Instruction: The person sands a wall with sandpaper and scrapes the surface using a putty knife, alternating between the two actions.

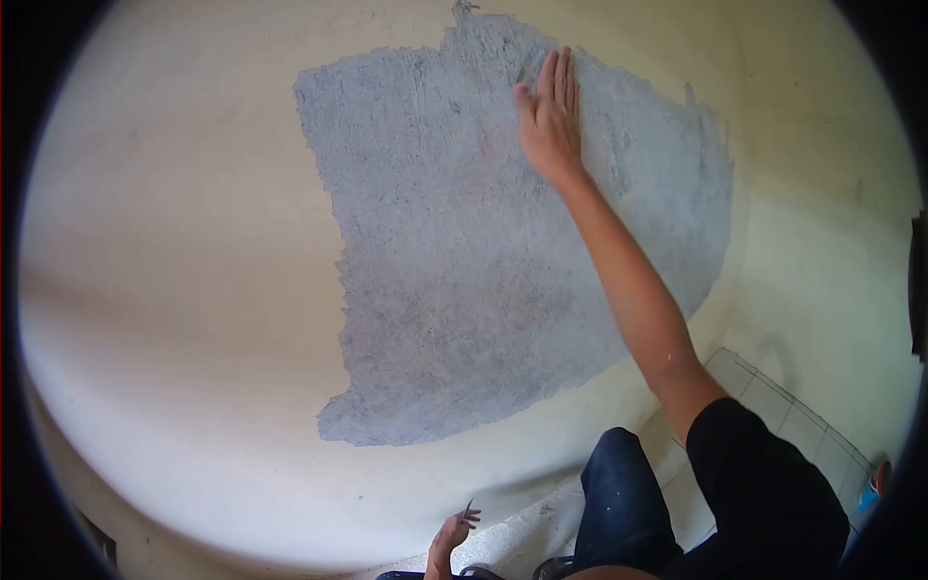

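My right hand (553, 130) lies flat against the wall, fingers stretched upward and the thumb a little apart. Under its palm is the upper part of a large bare grey patch (435, 232) with jagged edges, where the cream paint is gone. Low in the view, my left hand (450, 532) is in front of the wall's lower part, away from the patch. A thin, narrow object (467, 508) sticks up from its fingers; it is too small to make out its kind.
Cream painted wall (193, 242) surrounds the patch, and a second wall (822, 222) meets it at a corner on the right. Pale floor tiles (768, 396) lie below. A small blue and red can (874, 485) stands at the far right. My bent knee (623, 493) is near the wall.
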A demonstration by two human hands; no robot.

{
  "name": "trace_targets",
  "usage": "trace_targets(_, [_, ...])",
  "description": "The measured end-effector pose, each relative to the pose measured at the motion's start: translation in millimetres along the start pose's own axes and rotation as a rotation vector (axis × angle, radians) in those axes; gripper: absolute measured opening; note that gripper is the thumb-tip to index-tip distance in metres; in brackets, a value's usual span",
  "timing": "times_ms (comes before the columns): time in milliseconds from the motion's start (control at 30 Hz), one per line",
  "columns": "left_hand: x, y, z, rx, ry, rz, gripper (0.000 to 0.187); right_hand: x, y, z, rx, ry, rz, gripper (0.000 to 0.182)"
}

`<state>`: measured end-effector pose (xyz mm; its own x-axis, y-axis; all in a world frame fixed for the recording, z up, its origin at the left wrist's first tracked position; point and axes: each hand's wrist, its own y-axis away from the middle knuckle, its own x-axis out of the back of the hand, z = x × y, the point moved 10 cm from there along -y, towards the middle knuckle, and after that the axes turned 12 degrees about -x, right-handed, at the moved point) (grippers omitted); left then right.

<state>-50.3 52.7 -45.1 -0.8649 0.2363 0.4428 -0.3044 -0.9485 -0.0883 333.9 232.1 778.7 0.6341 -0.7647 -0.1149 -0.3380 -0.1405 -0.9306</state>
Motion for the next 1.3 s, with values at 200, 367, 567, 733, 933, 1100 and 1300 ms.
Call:
trace_targets(200, [50.5, -34.7, 242.9, -0.26, -0.166, 0.179, 0.062, -5.9, 189.1, -45.7, 0.197, 0.037, -0.258, 0.093])
trace_targets(367, [99.3, -10.1, 420.9, -0.446, -0.674, 0.344, 0.063, -10.2, 266.8, -39.2, 0.332, 0.137, -0.504, 0.091])
trace_targets(567, [259.9, 77.7, 605.0, -0.912, -0.955, 0.937, 0.034, -10.0, 66.0, -44.4, 0.185, -0.037, -0.055, 0.097])
trace_targets(733, [327.0, 77.4, 708.8, -1.05, -1.455, 1.163, 0.042, -10.0, 30.7, -54.4, 0.105, -0.025, 0.012, 0.094])
trace_targets(933, [264.2, -28.3, 766.2, -1.201, -1.826, 0.81, 0.034, -9.1, 220.6, -65.3, 0.195, 0.035, -0.353, 0.098])
trace_targets(1100, [253.8, -106.7, 818.1, -1.288, -1.963, 0.866, 0.053, -11.0, 280.1, -53.9, 0.36, 0.116, -0.44, 0.096])
trace_targets(1300, [280.9, -109.3, 819.6, -1.319, -1.886, 1.01, 0.051, -8.2, 48.1, -52.6, 0.262, -0.036, -0.029, 0.097])
